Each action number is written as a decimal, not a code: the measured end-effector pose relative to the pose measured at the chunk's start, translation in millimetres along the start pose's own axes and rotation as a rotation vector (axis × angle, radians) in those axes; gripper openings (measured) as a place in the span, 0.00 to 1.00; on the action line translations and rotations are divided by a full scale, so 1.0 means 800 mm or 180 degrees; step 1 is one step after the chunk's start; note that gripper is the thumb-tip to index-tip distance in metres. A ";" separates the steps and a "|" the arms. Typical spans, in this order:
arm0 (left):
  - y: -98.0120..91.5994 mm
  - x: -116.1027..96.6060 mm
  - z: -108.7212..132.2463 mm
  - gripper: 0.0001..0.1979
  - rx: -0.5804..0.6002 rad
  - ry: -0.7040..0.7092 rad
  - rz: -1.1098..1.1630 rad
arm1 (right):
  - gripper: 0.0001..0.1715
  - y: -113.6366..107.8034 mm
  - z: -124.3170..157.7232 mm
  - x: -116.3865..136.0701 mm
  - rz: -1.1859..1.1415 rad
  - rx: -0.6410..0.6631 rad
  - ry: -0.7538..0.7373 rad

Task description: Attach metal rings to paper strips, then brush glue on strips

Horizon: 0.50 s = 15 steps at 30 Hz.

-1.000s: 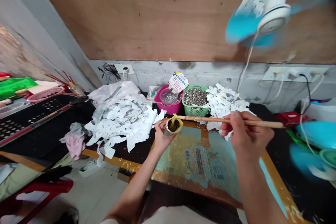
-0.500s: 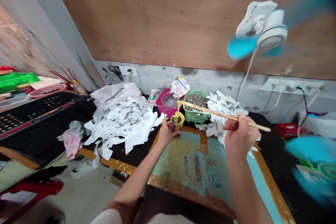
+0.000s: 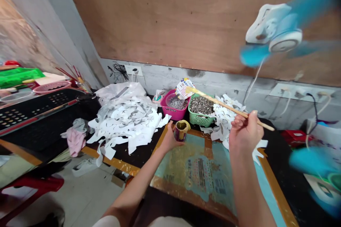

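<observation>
My left hand point(image 3: 169, 138) curls around the left side of a small can point(image 3: 181, 133), its thumb low along the front. Yellowish residue coats the can's rim, and its top is uncovered. My right hand point(image 3: 246, 130) grips a long wooden-handled brush point(image 3: 220, 103) between thumb and fingers. Its pale yellow tip is raised above the can, in front of a printed label card point(image 3: 184, 88). Below both hands lies a worn board point(image 3: 176, 170) with bluish-green film and brown tape on it.
A pink basket point(image 3: 174, 114) and a green basket point(image 3: 204, 120), both with small metal pieces, stand behind the can. White scraps point(image 3: 130, 120) are heaped at left, more point(image 3: 226, 113) at right. A wall fan point(image 3: 285, 39) spins at upper right. A red stool point(image 3: 45, 183) stands lower left.
The brush tip has lifted away from just above the can's mouth, and the yellow strand between them is gone. My left hand stays at the can. The view has shifted slightly.
</observation>
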<state>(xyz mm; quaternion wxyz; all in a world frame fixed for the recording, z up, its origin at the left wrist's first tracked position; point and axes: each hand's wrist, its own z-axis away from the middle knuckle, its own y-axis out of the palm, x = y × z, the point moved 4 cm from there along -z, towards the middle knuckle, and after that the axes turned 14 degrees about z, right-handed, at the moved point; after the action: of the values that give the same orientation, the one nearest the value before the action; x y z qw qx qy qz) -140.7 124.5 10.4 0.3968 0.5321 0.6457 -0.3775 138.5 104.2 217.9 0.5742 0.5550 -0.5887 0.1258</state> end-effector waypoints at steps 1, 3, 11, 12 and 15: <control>-0.001 -0.001 0.003 0.70 0.0127 0.0036 -0.0087 | 0.22 0.002 -0.002 0.001 -0.0018 -0.0006 0.0009; -0.009 -0.003 0.010 0.70 0.0304 0.0090 -0.0412 | 0.22 0.005 -0.005 0.004 -0.0063 -0.0042 0.0002; -0.122 -0.029 0.028 0.18 -0.0175 -0.0166 -0.1818 | 0.19 -0.012 0.003 -0.013 -0.0206 -0.0002 0.0435; -0.137 -0.033 0.029 0.18 -0.0164 -0.0233 -0.1859 | 0.19 -0.017 0.006 -0.020 -0.0178 -0.0029 0.0536; -0.169 -0.040 0.032 0.15 -0.0003 -0.0448 -0.1884 | 0.18 -0.031 0.018 -0.041 -0.0066 -0.0094 0.0809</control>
<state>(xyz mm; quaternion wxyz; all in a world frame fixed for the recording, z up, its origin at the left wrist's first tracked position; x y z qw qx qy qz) -267.5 68.4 38.2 0.3137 0.2932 0.7437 -0.5124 141.5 100.4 174.7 0.6535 0.5321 -0.5072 0.1804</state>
